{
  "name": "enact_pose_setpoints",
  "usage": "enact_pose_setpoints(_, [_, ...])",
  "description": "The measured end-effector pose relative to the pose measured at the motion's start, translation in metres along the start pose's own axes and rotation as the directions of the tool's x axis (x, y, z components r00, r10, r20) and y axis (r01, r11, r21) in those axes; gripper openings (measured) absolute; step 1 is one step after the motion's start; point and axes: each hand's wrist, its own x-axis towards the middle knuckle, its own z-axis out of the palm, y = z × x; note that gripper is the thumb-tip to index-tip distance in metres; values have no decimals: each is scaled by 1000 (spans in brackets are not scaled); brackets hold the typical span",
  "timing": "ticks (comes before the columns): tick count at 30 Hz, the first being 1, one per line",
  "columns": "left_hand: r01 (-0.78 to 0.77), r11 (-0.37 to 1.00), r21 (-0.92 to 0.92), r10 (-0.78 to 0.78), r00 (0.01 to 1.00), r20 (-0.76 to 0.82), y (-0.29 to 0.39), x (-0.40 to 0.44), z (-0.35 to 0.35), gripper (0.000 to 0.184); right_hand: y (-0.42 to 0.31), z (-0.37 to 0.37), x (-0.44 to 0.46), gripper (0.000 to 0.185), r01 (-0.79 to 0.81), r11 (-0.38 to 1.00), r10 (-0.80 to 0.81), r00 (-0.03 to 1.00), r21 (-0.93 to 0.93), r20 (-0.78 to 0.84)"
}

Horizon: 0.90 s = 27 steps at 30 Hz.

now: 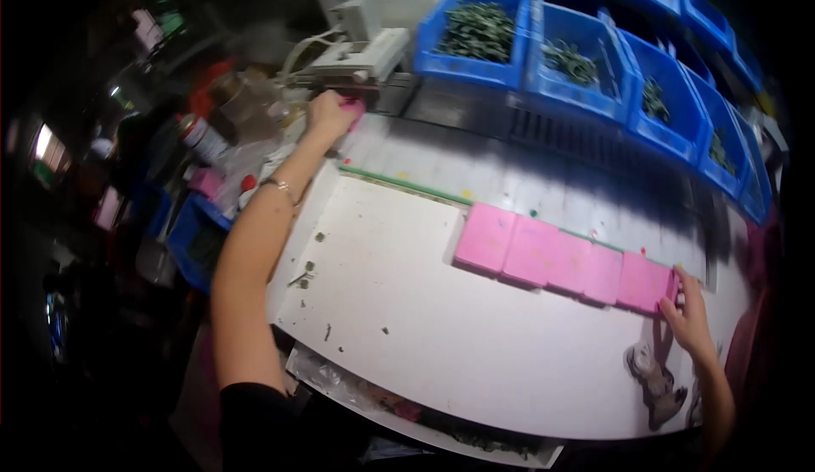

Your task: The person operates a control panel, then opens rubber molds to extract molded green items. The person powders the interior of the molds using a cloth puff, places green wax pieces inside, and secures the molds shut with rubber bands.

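Note:
My left hand [329, 117] is at the far left corner of the white table [399, 251], its fingers closed on a small pink object whose kind I cannot make out. On the right, my right hand [691, 317] grips the outer end of a pink block [649, 280], thumb in front and fingers behind. That block ends a row of several flat pink blocks [531, 251], set side by side along a green strip [403, 182]. A grey-brown object [655, 385] of unclear kind lies near my right wrist.
Blue bins [475, 73] with small dark green pieces line the back. A white electrical box [361, 52] stands near my left hand. Dark crumbs lie on the table's left side. An open drawer [340, 396] sits below its front edge; a spray can [202, 137] stands left.

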Motion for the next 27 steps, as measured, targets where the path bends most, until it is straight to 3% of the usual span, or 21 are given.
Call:
enact_pose_setpoints(1, [-63,996,57,65,997,-40,-7,3,10,45,6,-2,-1,59,31,998,-31,1000,-58,4])
enact_pose_setpoints(2, [-186,979,78,194,973,-124,-1,-9,8,31,-6,-6,-2,61,-25,999,27,999,-32,38])
enact_pose_setpoints(5, [-276,961,29,277,960,-39,9,-30,9,35,-31,-11,-2,65,-82,997,81,993,7,87])
enact_pose_setpoints(9, [-456,861,-226,470,882,10,51,-102,-8,30,-24,-8,-5,67,-24,1000,24,997,2,76])
enact_pose_setpoints(11, [-415,838,-355,467,881,73,72,-138,-14,30,-28,-7,-7,70,-5,1000,6,996,-3,84])
enact_pose_setpoints(15, [-506,782,-363,570,817,89,100,-195,-31,28,-29,-1,-12,70,22,999,-19,998,-47,53])
enact_pose_setpoints(17, [-511,729,-455,614,783,105,109,-220,-47,28,-23,0,-16,70,60,998,-58,997,-26,50])
enact_pose_setpoints(18, [-495,756,-429,584,805,101,107,-232,-52,28,-23,2,-17,70,78,997,-78,996,-5,42])
enact_pose_setpoints(20, [-666,629,-400,716,697,-36,95,-251,-65,23,-39,-3,-22,67,-35,999,34,994,11,101])
enact_pose_setpoints(22, [-662,644,-383,718,696,6,75,-273,-85,19,-39,5,-27,66,-25,999,21,989,33,145])
enact_pose_setpoints(23, [-673,622,-401,746,664,42,66,-285,-95,16,-33,11,-31,64,65,988,-54,995,-138,82])
enact_pose_setpoints(24, [-642,670,-372,699,715,25,57,-296,-105,9,-32,17,-32,62,140,942,-139,990,-306,24])
enact_pose_setpoints(25, [-604,729,-322,644,765,25,44,-304,-114,7,-44,21,-35,62,179,938,-172,984,-297,49])
enact_pose_setpoints(27, [-447,869,-213,457,889,1,17,-323,-133,4,-83,22,-44,60,157,984,-149,985,-85,92])
